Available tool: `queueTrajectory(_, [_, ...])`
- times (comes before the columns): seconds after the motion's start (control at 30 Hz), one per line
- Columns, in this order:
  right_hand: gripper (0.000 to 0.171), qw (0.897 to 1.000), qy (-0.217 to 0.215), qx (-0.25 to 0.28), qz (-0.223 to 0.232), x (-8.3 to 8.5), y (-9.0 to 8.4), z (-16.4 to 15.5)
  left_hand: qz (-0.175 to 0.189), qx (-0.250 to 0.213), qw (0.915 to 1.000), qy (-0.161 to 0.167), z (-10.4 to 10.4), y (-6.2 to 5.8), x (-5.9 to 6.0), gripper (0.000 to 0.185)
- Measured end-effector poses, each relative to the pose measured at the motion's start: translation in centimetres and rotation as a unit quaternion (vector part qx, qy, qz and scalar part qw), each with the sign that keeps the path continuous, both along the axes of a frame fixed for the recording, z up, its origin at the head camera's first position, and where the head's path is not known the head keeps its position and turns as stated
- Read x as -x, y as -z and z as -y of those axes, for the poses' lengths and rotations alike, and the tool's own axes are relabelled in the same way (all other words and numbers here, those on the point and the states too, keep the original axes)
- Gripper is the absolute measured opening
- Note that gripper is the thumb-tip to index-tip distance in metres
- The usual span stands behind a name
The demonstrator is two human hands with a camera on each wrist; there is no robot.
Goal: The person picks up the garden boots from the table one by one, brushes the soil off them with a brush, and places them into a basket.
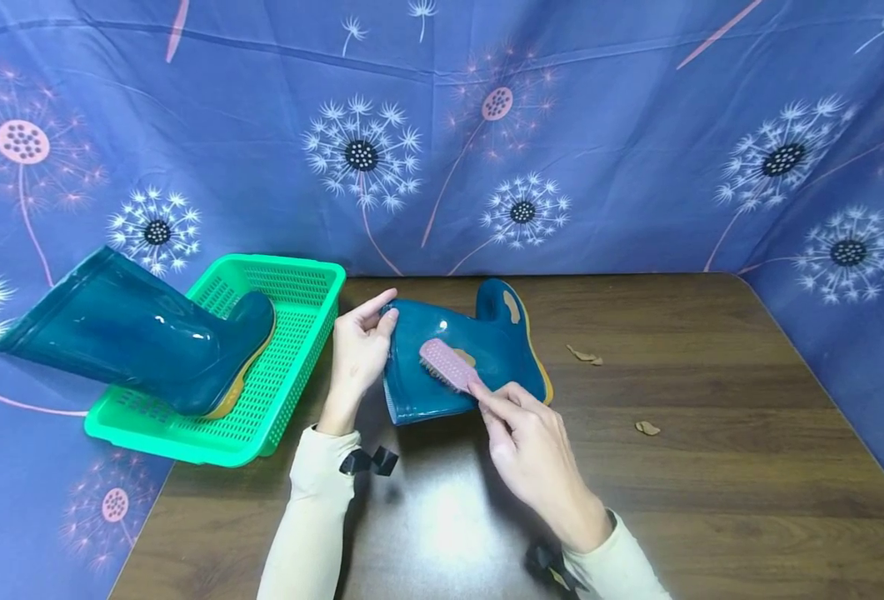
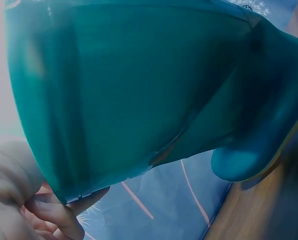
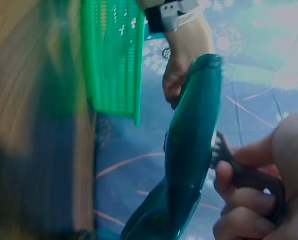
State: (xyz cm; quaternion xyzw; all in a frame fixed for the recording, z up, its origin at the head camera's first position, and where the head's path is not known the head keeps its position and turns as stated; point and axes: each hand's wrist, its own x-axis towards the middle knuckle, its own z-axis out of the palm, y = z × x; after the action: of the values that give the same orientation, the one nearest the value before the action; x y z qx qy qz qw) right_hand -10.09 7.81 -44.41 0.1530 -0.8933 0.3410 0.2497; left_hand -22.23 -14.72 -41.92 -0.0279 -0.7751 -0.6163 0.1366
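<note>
A teal rubber boot [image 1: 497, 337] lies on its side, its opening to the left and its yellow sole to the right. My left hand [image 1: 359, 350] grips the boot's top edge, with thumb and fingers at the rim in the left wrist view. Pinched in my right hand [image 1: 535, 454] is a pink brush [image 1: 447, 364], bristles against the shaft. A tan patch [image 1: 466, 357] on the shaft peeks out beside the brush head. Another tan patch [image 1: 511, 307] marks the toe. In the right wrist view, the curled fingers [image 3: 246, 205] wrap the brush handle.
At the left, a second teal boot [image 1: 149, 333] leans in a green plastic basket [image 1: 302, 367]. Two tan scraps, one farther back [image 1: 584, 356] and one nearer [image 1: 647, 428], lie on the wooden table [image 1: 771, 467]. A blue dandelion-print cloth [image 1: 614, 133] hangs behind.
</note>
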Motion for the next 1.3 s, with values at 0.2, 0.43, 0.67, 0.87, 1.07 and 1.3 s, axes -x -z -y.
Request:
queueTrajectory(0.2, [0.033, 0.999, 0.026, -0.030, -0.003, 0.16, 0.07, -0.18, 0.002, 0.000, 1.0000, -0.002, 0.02, -0.05, 0.03, 0.034])
queueTrajectory(0.43, [0.035, 0.999, 0.032, -0.002, -0.019, 0.03, 0.22, 0.24, 0.001, -0.001, 1.0000, 0.001, 0.15, -0.06, -0.10, 0.034])
queueTrajectory(0.67, [0.036, 0.999, 0.032, -0.019, -0.012, 0.01, 0.40, 0.50, -0.007, 0.006, 1.0000, -0.001, 0.21, -0.03, 0.04, 0.033])
queueTrajectory(0.87, [0.035, 0.997, 0.071, -0.004, -0.028, 0.17, 0.55, 0.12, 0.003, 0.006, 1.0000, 0.002, 0.22, -0.02, -0.01, 0.033])
queueTrajectory(1.07, [0.037, 0.999, 0.034, -0.006, -0.002, -0.02, 0.62, 0.36, 0.000, 0.004, 1.0000, -0.001, 0.23, -0.02, -0.10, 0.033])
queueTrajectory(1.3, [0.031, 0.993, 0.119, -0.016, -0.014, -0.03, 0.58, 0.05, -0.005, 0.008, 0.9999, 0.011, 0.09, 0.23, 0.06, 0.033])
